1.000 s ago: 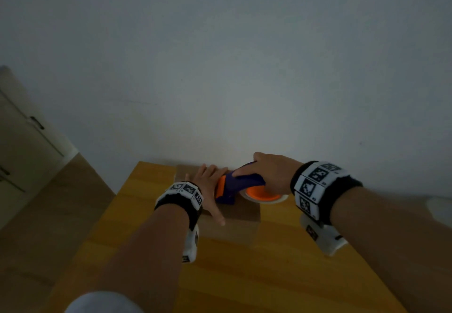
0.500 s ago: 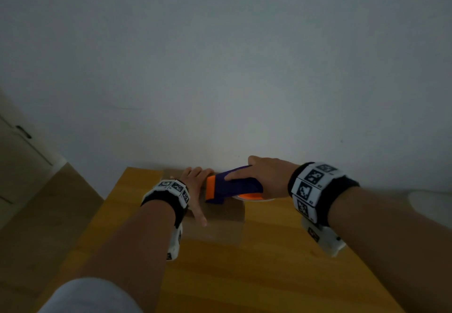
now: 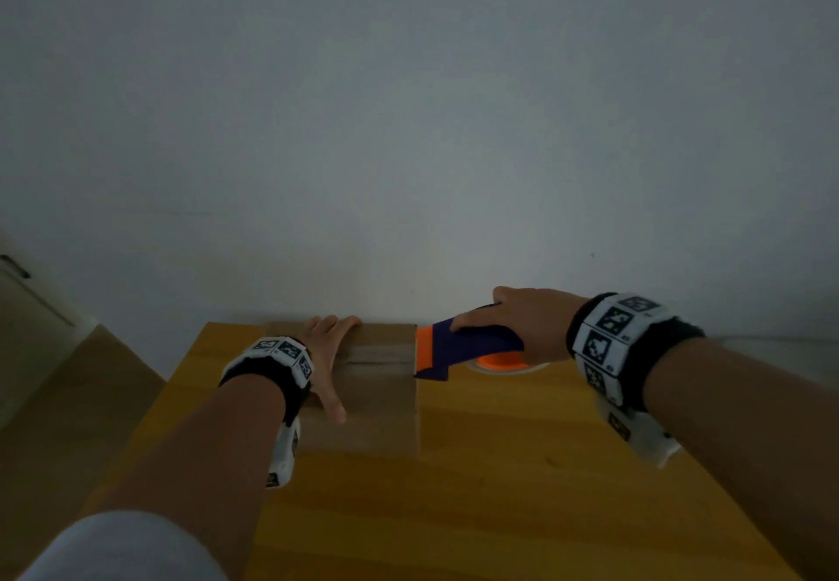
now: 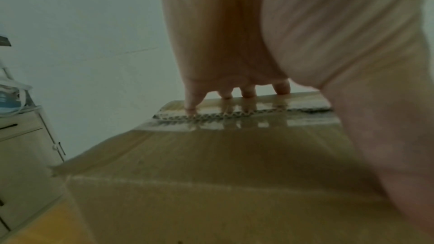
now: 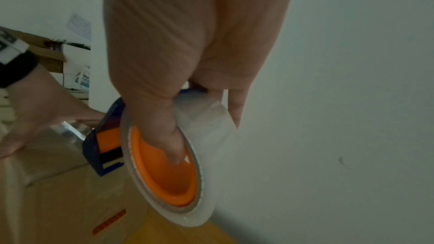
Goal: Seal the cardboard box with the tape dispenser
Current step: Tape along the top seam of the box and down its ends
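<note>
— Hands? Left hand [image 3: 328,356] presses flat on the box [image 3: 377,403]; right hand [image 3: 522,321] grips the tape dispenser [image 3: 458,346].
— Where's the dispenser?
— At the box's right edge, along the seam.

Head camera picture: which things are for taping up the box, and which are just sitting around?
For the job:
- cardboard box
- tape dispenser
- left hand pressing the box
- right hand gripping the dispenser

Just around:
- wooden table
- cabinet
- wall
</note>
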### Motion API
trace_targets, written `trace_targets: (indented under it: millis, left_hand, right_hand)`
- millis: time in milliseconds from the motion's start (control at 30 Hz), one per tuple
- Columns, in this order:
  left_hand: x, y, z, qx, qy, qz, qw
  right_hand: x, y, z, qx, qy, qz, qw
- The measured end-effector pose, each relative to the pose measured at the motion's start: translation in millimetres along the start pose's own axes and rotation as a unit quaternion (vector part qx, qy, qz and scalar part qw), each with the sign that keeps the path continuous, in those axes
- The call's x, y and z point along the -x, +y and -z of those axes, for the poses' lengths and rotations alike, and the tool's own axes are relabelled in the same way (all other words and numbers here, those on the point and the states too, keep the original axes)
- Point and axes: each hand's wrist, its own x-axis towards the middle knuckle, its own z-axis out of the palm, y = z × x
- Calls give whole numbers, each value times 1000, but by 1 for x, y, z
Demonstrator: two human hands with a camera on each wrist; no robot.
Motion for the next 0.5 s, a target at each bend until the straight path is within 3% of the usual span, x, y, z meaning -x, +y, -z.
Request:
trace_targets:
  millis: [300, 500]
  left_hand:
    - [2, 14, 3, -34, -30, 15, 999]
    - [-14, 86, 2, -72, -34, -24, 997]
  right_hand:
    - [-14, -2, -15, 25, -24, -24, 999]
    - [-14, -1, -14, 36, -20, -22, 999]
